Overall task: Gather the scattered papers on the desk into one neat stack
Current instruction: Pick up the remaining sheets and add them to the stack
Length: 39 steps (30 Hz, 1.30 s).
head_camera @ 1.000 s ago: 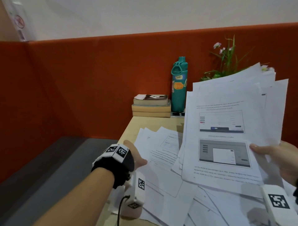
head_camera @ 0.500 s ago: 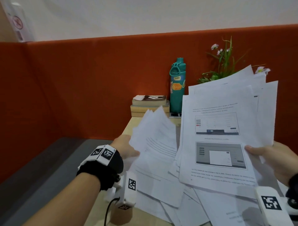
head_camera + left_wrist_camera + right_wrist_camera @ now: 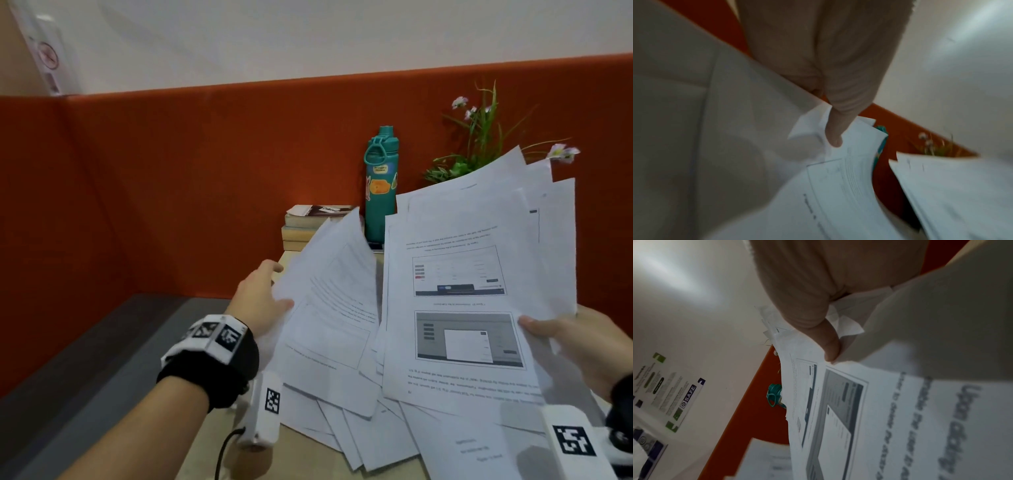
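At far left of the bench [image 3: 219, 455], the left hand [image 3: 258, 298] pinches a small sheaf of papers [image 3: 329, 301] by its left edge, thumb on the front face and fingers hidden behind; the left wrist view shows the thumb [image 3: 835, 134] pressed on the white sheets. This sheaf is lifted and tilted, its long axis running up and away toward the orange partition [image 3: 171, 188], the top corner reaching in front of a stack of books [image 3: 305, 226]. Its front page is white with faint lines of text and a thin boxed outline. Beneath and between the hands, loose sheets [image 3: 370, 435] lie fanned flat on the bench, overlapping at mixed angles. Behind stand a teal water bottle [image 3: 378, 185] and a flowering plant [image 3: 479, 144]. Further right, the right hand [image 3: 579, 346] grips a thicker, uneven bundle [image 3: 479, 260] at its right edge, thumb across the front. It is held nearly upright, long axis vertical, upper corners splayed. The front page faces the person upside down, printed with two grey screenshots and lines of text.
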Each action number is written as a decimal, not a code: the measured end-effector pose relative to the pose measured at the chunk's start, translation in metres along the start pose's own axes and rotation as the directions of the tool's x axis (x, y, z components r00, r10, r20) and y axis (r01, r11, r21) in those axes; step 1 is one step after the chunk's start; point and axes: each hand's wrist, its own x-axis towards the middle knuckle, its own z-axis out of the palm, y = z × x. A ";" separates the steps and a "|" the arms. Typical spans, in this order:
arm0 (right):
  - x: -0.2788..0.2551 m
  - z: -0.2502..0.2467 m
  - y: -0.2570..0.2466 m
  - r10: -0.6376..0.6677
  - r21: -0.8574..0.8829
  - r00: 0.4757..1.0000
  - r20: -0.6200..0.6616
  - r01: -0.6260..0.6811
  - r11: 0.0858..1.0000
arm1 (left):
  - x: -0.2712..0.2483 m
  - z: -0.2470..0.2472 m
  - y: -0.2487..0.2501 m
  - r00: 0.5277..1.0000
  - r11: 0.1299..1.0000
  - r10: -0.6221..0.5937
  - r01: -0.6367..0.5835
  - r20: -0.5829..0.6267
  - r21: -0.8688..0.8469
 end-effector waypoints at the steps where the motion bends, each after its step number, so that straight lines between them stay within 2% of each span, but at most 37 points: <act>1: -0.001 0.000 0.000 0.003 -0.005 1.000 0.004 -0.003 1.000 | -0.002 0.007 -0.001 0.999 0.995 -0.014 0.010 0.039 0.099; 4: -0.003 0.001 -0.001 0.014 -0.012 1.000 0.015 -0.014 1.000 | -0.009 0.022 0.000 0.975 0.902 -0.138 0.051 0.173 0.429; 8: -0.001 0.000 -0.001 0.005 -0.008 1.000 0.003 -0.005 1.000 | -0.007 0.017 0.007 0.902 0.749 -0.291 0.006 0.320 0.663; 10: -0.001 0.000 -0.001 0.003 -0.015 1.000 -0.001 -0.003 1.000 | -0.005 0.011 0.011 0.880 0.785 -0.283 -0.017 0.383 0.619; 12: -0.001 0.000 -0.001 0.003 -0.026 1.000 0.001 -0.003 1.000 | -0.006 0.008 0.017 0.893 0.841 -0.236 -0.009 0.382 0.542; 13: -0.001 0.001 0.000 0.002 -0.026 1.000 0.002 -0.002 1.000 | -0.006 0.010 0.017 0.904 0.840 -0.219 -0.017 0.366 0.542; 18: -0.001 0.000 0.000 0.025 -0.031 0.999 0.025 -0.025 0.999 | -0.004 0.022 0.008 0.917 0.757 -0.274 0.019 0.291 0.653; 26: 0.003 0.000 0.000 0.035 -0.046 0.999 0.031 -0.033 0.998 | 0.004 0.010 0.020 0.907 0.773 -0.262 -0.007 0.330 0.634; 28: 0.003 0.000 0.002 0.039 -0.049 0.999 0.026 -0.037 0.998 | 0.004 0.018 0.018 0.922 0.774 -0.272 0.040 0.276 0.631; 29: 0.004 0.001 0.002 0.043 -0.046 0.999 0.028 -0.042 0.998 | 0.002 0.021 0.018 0.929 0.759 -0.291 0.080 0.227 0.647; 31: 0.004 0.001 0.003 0.053 -0.049 0.998 0.026 -0.052 0.997 | -0.002 0.027 0.024 0.931 0.700 -0.309 0.082 0.196 0.710; 34: 0.005 0.001 0.003 0.056 -0.061 0.998 0.013 -0.055 0.997 | -0.001 0.030 0.034 0.924 0.760 -0.292 0.067 0.246 0.647; 36: 0.004 0.000 0.002 0.057 -0.062 0.998 0.015 -0.056 0.997 | 0.005 0.026 0.029 0.900 0.812 -0.308 0.080 0.309 0.578; 39: 0.001 -0.001 0.001 0.054 -0.065 0.998 0.034 -0.052 0.997 | 0.015 0.021 0.019 0.869 0.898 -0.357 0.218 0.343 0.382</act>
